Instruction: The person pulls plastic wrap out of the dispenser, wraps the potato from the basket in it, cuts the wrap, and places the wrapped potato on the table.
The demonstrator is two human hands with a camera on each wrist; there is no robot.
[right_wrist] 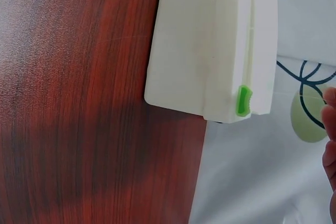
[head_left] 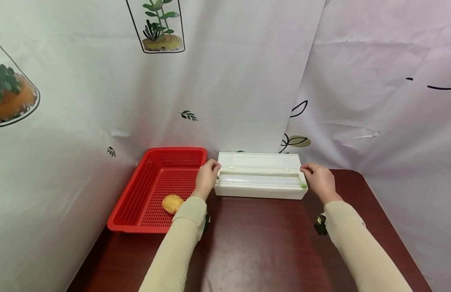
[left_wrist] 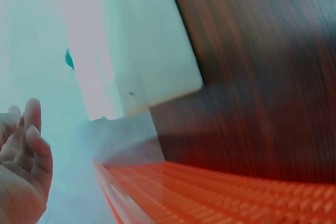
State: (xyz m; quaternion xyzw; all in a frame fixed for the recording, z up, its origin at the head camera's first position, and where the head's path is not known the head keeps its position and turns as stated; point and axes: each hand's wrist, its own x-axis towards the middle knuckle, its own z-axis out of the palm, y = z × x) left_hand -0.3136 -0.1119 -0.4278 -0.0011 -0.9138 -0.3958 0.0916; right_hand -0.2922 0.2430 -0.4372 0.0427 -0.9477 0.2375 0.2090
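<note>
A long white cling film dispenser [head_left: 260,192] sits on the table with its lid [head_left: 260,159] raised at the back. Inside lies a glossy roll of cling film [head_left: 260,179]. My left hand [head_left: 208,175] is at the box's left end, thumb and fingertips pinched together beside the lid's corner. At the other end my right hand [head_left: 320,180] pinches in the same way. In the right wrist view a faint line of clear film runs toward the fingertips; the film itself is barely visible. A green cutter slider [right_wrist: 243,101] sits at the right end of the dispenser.
A red plastic basket [head_left: 117,219] stands left of the dispenser, beneath the left forearm, with a potato [head_left: 172,204] in it. The dark wooden table [head_left: 262,243] ends at a patterned white curtain [head_left: 240,81] behind and at both sides.
</note>
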